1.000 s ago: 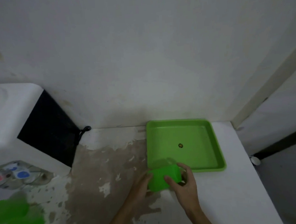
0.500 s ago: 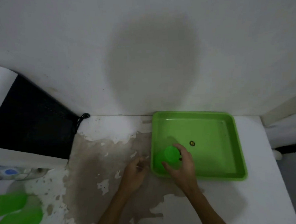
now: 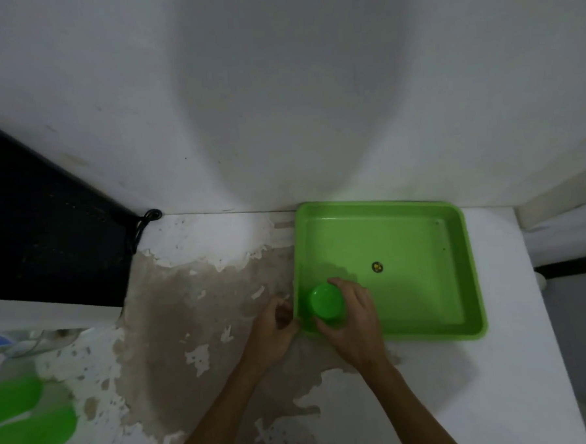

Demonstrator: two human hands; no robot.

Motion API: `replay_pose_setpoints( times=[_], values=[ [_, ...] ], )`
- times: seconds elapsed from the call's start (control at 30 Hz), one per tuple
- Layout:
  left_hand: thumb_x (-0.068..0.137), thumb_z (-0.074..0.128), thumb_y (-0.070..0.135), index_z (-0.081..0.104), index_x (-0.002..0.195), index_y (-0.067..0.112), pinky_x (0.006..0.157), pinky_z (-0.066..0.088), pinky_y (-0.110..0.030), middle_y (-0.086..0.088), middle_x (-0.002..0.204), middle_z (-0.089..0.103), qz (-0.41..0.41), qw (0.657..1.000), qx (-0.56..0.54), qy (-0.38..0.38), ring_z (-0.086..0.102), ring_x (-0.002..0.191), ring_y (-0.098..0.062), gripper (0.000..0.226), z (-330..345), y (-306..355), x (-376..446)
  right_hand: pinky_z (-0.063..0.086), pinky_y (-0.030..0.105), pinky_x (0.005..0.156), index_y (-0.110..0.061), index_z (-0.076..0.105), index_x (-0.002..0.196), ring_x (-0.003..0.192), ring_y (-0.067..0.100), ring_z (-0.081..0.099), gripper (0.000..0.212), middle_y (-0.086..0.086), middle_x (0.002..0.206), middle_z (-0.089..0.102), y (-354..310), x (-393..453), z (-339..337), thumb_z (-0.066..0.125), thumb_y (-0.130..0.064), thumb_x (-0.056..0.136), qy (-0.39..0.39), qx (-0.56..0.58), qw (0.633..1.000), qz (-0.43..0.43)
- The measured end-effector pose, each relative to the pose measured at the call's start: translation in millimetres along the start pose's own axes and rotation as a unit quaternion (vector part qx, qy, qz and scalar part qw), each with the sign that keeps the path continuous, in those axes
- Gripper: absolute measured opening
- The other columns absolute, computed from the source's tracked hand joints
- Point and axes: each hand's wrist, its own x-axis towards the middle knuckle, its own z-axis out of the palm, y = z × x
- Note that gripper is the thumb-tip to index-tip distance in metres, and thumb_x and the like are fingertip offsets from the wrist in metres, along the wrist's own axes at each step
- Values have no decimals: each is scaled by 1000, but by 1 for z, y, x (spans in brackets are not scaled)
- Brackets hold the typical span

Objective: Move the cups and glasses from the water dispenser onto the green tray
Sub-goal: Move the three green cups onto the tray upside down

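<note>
Gripping green cup (image 3: 326, 305) inside green tray (image 3: 421, 235): right hand (image 3: 352, 320) | left hand (image 3: 273, 328) curled, empty, beside tray

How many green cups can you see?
3. One cup stands in the tray, held by the right hand. Two blurry cups lie at the bottom left edge. More may be out of view.

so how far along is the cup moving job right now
Early. In hand: the right hand is wrapped around one green cup set in the near-left corner of the green tray; the left hand rests at the tray's outer edge. Nothing else is on the tray. Left: at least two blurred green cups at far left.
</note>
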Motion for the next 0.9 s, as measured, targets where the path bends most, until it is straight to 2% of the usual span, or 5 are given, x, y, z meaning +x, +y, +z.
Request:
replay_pose_setpoints(
  times=[0.2,0.43,0.6,0.77,0.9],
  values=[
    [82,75,3,64,92,16,75,53,-18,3,88,74,12,999,-38,-2,69,81,-4,20,-1,-1,-8,54,44,88,-17,54,128,105,26,60,76,5,119,62,1,-3,1,79,-43,61,-15,-16,1000,20],
    [79,72,10,67,94,15,80,54,-22,0,94,74,47,998,-37,14,68,86,-6,16,-12,2,-33,45,36,102,-21,40,143,123,22,49,94,6,138,44,-9,-21,-17,83,-29,60,15,16,999,49],
    [84,67,8,58,67,32,59,42,-10,10,66,56,35,999,4,34,52,62,-1,31,-32,-8,-63,46,35,102,-16,56,127,117,20,51,63,5,127,51,-28,-53,-26,81,-14,70,67,27,997,23],
    [87,65,11,66,77,22,60,44,-17,0,74,61,20,999,16,36,54,67,-10,14,-69,-33,-112,48,29,80,-17,68,101,93,14,58,24,-2,100,62,-55,-87,-7,73,-17,78,5,35,999,1],
    [88,65,10,66,79,21,67,48,-24,-13,82,67,17,998,0,65,57,69,-12,14,-110,-58,-151,54,37,69,-20,68,88,76,16,62,8,-2,79,67,-84,-101,27,67,-21,80,-70,61,996,19]
  ],
)
